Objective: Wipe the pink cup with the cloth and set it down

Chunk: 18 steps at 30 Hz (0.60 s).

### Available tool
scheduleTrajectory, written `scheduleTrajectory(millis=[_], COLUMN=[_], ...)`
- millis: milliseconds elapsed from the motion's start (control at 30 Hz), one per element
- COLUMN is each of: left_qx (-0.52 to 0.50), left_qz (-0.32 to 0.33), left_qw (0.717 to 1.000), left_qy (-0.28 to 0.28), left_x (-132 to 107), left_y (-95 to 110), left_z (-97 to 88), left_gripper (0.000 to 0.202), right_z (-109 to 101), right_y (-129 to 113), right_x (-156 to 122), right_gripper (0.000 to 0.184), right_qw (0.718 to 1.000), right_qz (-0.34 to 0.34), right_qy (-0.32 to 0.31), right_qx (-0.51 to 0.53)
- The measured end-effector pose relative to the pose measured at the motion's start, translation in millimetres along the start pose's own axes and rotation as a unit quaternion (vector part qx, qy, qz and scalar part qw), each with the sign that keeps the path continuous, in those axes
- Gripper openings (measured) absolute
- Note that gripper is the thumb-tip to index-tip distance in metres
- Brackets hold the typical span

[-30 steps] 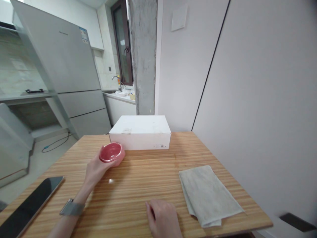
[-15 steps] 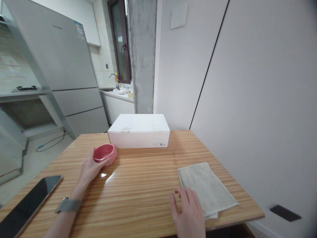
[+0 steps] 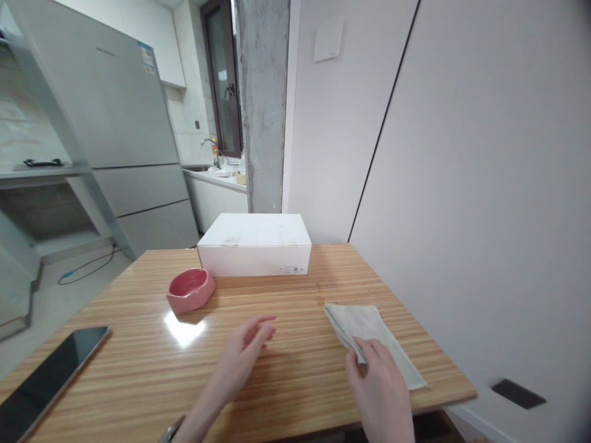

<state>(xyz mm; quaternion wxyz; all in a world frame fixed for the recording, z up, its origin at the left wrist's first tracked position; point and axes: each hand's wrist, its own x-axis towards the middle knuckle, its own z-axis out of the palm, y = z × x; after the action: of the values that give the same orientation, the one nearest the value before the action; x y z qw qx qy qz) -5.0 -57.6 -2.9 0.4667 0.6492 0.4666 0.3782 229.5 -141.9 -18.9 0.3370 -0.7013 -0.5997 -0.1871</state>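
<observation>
My right hand point(image 3: 379, 381) pinches the left edge of a folded grey-beige cloth point(image 3: 385, 341) near the table's right front, and that edge is bunched up a little. Over the middle of the wooden table my left hand point(image 3: 242, 349) holds nothing, its fingers slightly curled and apart, pointing toward the cloth. A pink bowl point(image 3: 190, 298) with angular sides stands upright at the left, apart from both hands.
A white box point(image 3: 253, 258) sits at the far edge of the wooden table point(image 3: 286, 406). On the left lies a black phone point(image 3: 50, 381). A pale wall point(image 3: 462, 203) runs along the right side; a fridge point(image 3: 120, 117) stands behind at left.
My left hand has let go of the pink bowl and moved right, toward the middle. My right hand has moved onto the cloth and gripped its left edge, which is now gathered up.
</observation>
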Motion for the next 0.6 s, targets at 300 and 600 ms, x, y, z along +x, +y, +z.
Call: scheduleTrajectory(millis=[300, 600], left_qx=[-0.067, 0.114], left_qz=[-0.043, -0.097], left_qw=[0.997, 0.983], left_qy=[-0.009, 0.103], left_x=[-29, -64], left_y=[-2, -43], left_z=[21.9, -118.0], left_gripper=[0.044, 0.051], right_z=[28, 22], right_y=[-100, -55], right_x=[-42, -43], right_gripper=[0.019, 0.019], right_qw=[0.951, 0.960], right_qz=[-0.170, -0.123], right_qy=[-0.037, -0.003], right_qx=[0.257, 0.254])
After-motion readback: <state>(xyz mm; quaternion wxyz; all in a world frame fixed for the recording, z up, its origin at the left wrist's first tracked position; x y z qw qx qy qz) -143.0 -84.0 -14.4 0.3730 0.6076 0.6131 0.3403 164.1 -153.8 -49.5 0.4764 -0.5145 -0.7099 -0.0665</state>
